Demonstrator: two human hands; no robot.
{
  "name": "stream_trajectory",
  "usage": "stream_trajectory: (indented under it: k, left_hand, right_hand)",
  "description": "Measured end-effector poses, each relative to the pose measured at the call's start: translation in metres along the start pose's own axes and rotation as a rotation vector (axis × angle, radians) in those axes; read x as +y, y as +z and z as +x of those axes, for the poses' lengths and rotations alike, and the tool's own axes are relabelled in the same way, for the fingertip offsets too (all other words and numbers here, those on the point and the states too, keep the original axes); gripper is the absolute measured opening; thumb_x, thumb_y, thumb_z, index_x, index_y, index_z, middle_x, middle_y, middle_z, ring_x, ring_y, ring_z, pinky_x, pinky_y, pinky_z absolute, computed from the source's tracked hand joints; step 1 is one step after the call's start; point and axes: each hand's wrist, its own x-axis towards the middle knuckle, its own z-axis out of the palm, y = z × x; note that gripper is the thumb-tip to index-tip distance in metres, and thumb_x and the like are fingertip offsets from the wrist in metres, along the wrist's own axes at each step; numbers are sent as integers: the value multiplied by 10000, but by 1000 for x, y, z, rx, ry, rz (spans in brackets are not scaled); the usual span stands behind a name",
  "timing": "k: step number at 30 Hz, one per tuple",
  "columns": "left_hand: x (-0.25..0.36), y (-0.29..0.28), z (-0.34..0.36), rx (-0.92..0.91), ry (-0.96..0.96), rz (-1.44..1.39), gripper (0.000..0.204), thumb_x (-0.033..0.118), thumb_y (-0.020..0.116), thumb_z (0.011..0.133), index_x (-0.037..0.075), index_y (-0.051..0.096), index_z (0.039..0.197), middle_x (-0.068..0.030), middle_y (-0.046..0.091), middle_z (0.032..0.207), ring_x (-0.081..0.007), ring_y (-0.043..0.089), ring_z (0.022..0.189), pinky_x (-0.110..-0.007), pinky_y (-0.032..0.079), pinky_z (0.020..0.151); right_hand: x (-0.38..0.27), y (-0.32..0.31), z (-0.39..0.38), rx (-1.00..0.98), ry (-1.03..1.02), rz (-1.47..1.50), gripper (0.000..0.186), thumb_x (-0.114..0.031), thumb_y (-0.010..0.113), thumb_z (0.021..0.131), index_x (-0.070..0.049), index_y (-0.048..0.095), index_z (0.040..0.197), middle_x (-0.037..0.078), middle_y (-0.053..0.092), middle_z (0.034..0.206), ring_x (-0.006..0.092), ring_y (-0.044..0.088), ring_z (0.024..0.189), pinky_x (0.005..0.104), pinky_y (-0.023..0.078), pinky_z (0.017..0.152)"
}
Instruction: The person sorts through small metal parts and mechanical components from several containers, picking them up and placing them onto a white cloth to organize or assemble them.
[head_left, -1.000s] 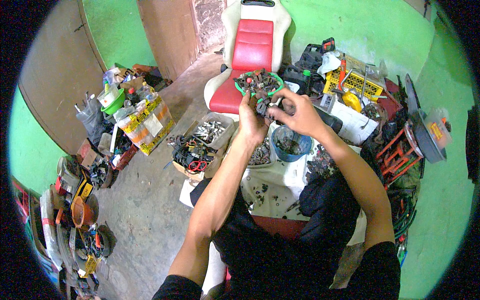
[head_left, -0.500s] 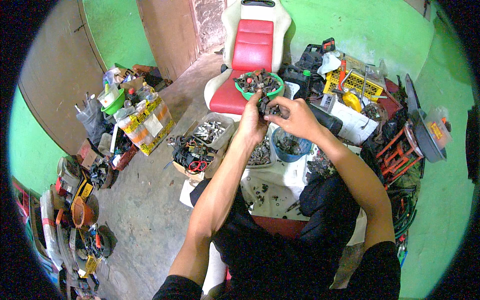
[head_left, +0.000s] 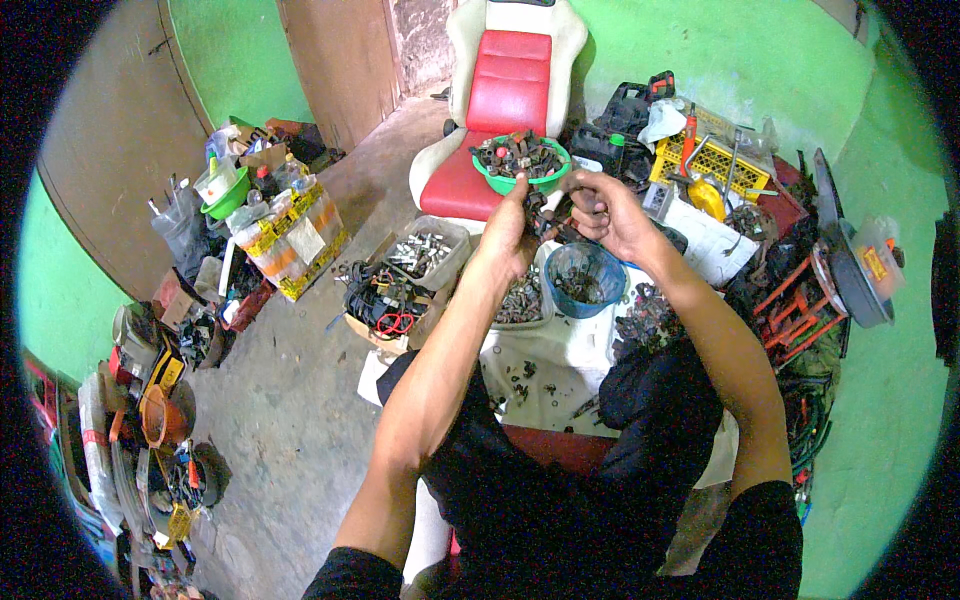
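My left hand is raised in front of the green basin, its thumb up, closed round a small dark mechanical part whose exact kind I cannot make out. Just to its right is my right hand, apart from the part, with its fingers curled in a pinch; anything between them is too small to tell. The basin rests on a red and white seat and is heaped with dark metal pieces. Below my hands stand a blue see-through tub and a whitish container, both holding small dark parts.
To the left, a container of silvery parts stands behind a tangle of black cables. Loose bits lie on the white sheet before me. At right are a yellow crate, tools and an orange rack. A taped box stands farther left.
My right hand has moved right, away from my left hand, and its fingers have curled in. The left hand stays nearly in place with the dark part.
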Motion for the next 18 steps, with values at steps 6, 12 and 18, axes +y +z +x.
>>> stream_trajectory:
  k: [6, 12, 18]
  left_hand:
    - [2, -23, 14, 120, -20, -216, 250, 320, 408, 923, 126, 492, 789, -26, 482, 672, -192, 469, 608, -362, 396, 591]
    - [1, -22, 15, 222, -58, -249, 285, 305, 420, 896, 112, 465, 691, -50, 461, 615, -225, 469, 601, -397, 411, 626]
    - [3, -25, 15, 272, -3, -351, 227, 251, 352, 883, 77, 492, 845, -92, 515, 762, -240, 501, 707, -433, 439, 712]
  right_hand:
    - [33, -46, 16, 151, 525, -267, 111, -168, 453, 825, -80, 501, 777, 1, 445, 646, 81, 308, 460, 225, 235, 404]
    - [84, -68, 24, 79, 956, -564, 122, -11, 424, 818, -7, 537, 771, 46, 513, 666, 137, 401, 511, 271, 320, 450]
    - [73, -4, 29, 229, 538, -249, 244, 31, 371, 828, 39, 568, 972, 150, 607, 970, 283, 581, 866, 439, 480, 732]
